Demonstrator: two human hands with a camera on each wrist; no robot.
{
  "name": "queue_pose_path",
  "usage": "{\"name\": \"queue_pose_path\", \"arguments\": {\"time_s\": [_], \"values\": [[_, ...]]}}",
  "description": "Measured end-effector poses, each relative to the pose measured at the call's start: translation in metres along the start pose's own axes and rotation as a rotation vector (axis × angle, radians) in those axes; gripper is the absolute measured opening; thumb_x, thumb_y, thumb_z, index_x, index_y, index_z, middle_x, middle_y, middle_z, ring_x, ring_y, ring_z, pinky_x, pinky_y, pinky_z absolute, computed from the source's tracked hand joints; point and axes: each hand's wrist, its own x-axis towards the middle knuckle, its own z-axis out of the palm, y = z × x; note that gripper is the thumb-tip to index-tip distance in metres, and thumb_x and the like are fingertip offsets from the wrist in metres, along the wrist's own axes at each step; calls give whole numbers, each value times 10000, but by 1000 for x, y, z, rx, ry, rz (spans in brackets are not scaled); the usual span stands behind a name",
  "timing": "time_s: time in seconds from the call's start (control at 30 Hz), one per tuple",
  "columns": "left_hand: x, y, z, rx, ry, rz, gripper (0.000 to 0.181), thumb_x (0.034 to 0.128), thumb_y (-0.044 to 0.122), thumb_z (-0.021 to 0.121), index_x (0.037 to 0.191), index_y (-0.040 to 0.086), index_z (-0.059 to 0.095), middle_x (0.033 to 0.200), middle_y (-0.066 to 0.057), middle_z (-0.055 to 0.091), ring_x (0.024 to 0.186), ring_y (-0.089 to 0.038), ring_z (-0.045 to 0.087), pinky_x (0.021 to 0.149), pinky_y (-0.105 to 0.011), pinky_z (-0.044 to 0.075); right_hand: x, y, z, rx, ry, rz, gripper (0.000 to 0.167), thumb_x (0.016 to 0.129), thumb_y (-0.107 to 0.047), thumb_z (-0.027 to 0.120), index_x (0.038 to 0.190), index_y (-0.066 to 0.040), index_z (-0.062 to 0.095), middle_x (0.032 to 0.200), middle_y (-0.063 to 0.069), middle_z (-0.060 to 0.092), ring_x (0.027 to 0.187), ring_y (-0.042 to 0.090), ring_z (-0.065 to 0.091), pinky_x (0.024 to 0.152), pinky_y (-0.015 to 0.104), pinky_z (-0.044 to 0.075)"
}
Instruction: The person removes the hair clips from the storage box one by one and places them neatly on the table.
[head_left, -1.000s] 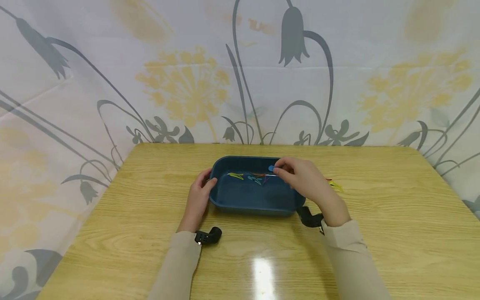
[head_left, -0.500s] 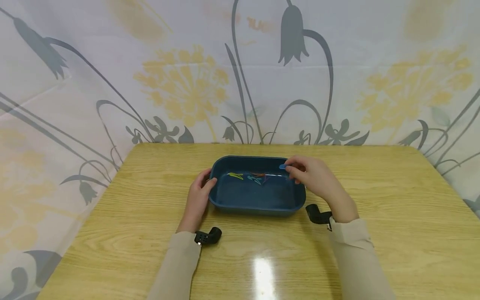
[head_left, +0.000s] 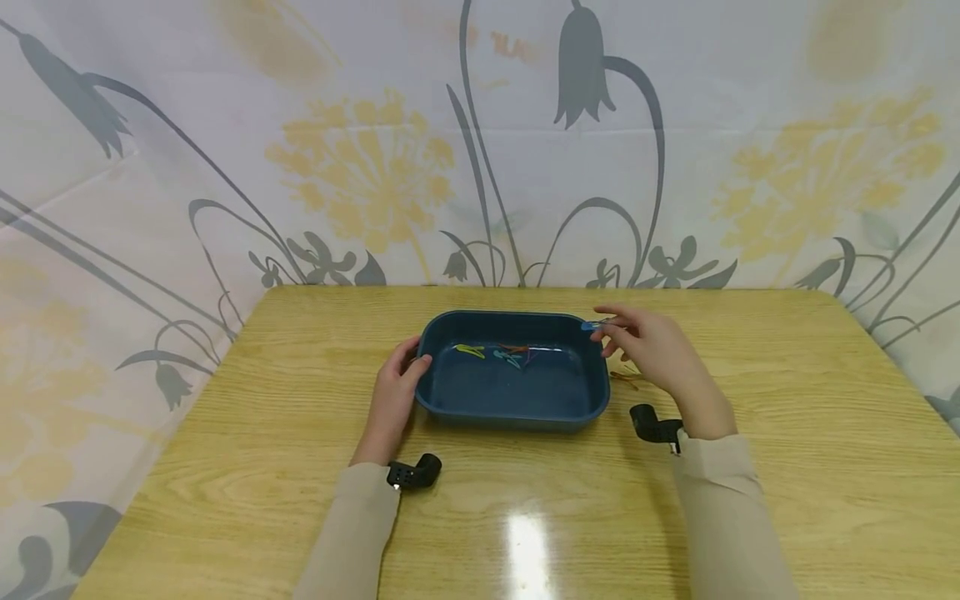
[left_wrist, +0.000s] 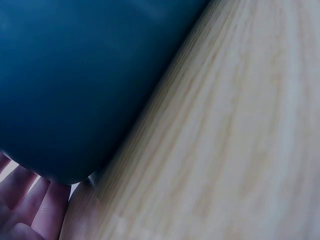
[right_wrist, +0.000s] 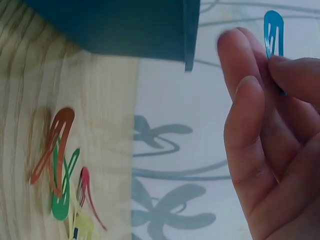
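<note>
A dark blue rectangular tray sits on the wooden table. My left hand grips its left end, thumb over the rim and fingers along the outside wall. Over the tray's far right corner, my right hand pinches a blue snap hair clip between thumb and finger. Inside the tray lie a yellow hair clip, a light teal one and reddish and purple ones partly overlapping. On the table right of the tray are an orange hair clip, a green one and a red one.
A yellow clip lies at the edge of the right wrist view, partly cut off. The wooden table extends on both sides of the tray. A flower-patterned cloth hangs behind the table's far edge.
My right hand has moved right with the blue hair clip, from above the tray's inside to its right rim. Clips right of the tray show again beneath it. The left hand keeps its hold.
</note>
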Motion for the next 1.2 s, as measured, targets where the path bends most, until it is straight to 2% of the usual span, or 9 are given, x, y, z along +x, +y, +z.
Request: {"name": "queue_pose_path", "arguments": {"time_s": [0.1, 0.27, 0.4, 0.57, 0.8, 0.9, 1.2], "values": [[0, 0, 0, 4, 5, 1, 389, 891, 295, 530, 1259, 177, 484, 1224, 18, 496, 1105, -145, 446, 956, -341, 336, -2, 4, -2, -3, 6, 34, 370, 948, -231, 432, 1292, -98, 460, 964, 49, 656, 751, 132, 629, 550, 311, 470], [1, 1, 0, 4, 5, 2, 385, 890, 298, 532, 1254, 183, 488, 1220, 21, 496, 1106, -143, 443, 957, -338, 334, -4, 10, -5, 58, 44, 88, 295, 941, -248, 445, 1175, -98, 545, 976, 55, 654, 803, 203, 634, 659, 375, 502], [1, 1, 1, 4, 4, 5, 378, 892, 285, 530, 1253, 184, 488, 1220, 15, 496, 1107, -147, 443, 959, -345, 331, -5, 14, -6, 70, 77, 97, 254, 934, -247, 459, 1117, -104, 565, 900, 72, 646, 732, 243, 619, 627, 345, 504], [-1, 1, 1, -4, 2, 0, 366, 894, 281, 527, 1251, 207, 489, 1211, 48, 500, 1093, -121, 453, 945, -326, 339, -6, 17, -8, 14, 114, 106, 252, 920, -266, 488, 1102, -118, 581, 866, 74, 610, 677, 261, 599, 587, 325, 483], [0, 1, 0, -20, -6, -4, 371, 893, 295, 527, 1253, 215, 485, 1216, 54, 494, 1100, -115, 446, 950, -325, 333, -6, 22, -9, -63, 148, 96, 292, 906, -326, 498, 1078, -114, 603, 1009, 89, 542, 902, 293, 543, 669, 392, 458], [1, 1, 0, -24, -5, -1, 370, 891, 294, 530, 1250, 215, 489, 1214, 55, 495, 1101, -113, 446, 951, -322, 333, -6, 23, -9, -65, 152, 101, 294, 908, -322, 497, 1074, -103, 601, 1032, 88, 530, 923, 295, 531, 685, 407, 456], [-1, 1, 0, -15, -6, -2, 363, 894, 292, 527, 1248, 221, 489, 1214, 53, 495, 1106, -113, 442, 958, -330, 328, -6, 30, -5, -50, 119, 161, 317, 913, -275, 501, 1137, -62, 572, 1040, 126, 582, 818, 256, 605, 676, 375, 482]]}}
